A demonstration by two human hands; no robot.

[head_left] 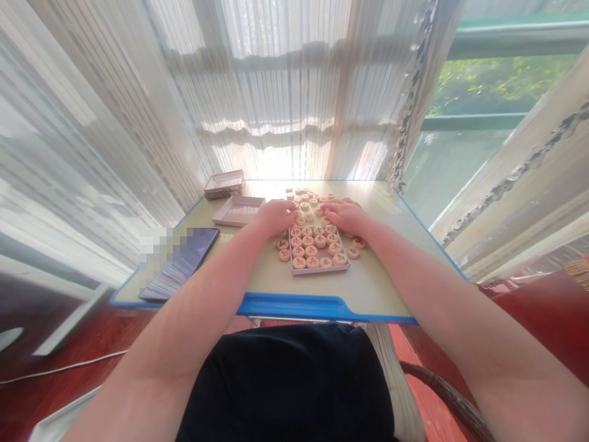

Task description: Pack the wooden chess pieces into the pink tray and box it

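My left hand (275, 216) reaches past the left back corner of a shallow box (321, 270), its fingertips beside loose xiangqi pieces. Glare and small size hide whether they hold one. My right hand (347, 215) is at the pile's right side, thumb and fingers around a round wooden xiangqi piece (321, 211). Between and beyond the hands lie several loose pieces (305, 197), some stacked. Inside the box, pieces with red or dark characters stand in rows, with a gap right of the middle. Loose pieces (284, 254) lie left of it, others (353, 252) to its right.
An open box lid or tray (239, 212) lies left of my left hand. Behind it is a stack of shallow boxes (224, 183). A dark flat object (184, 264), partly pixelated, rests at the table's left. Blue trim edges the table (294, 305); curtains hang behind.
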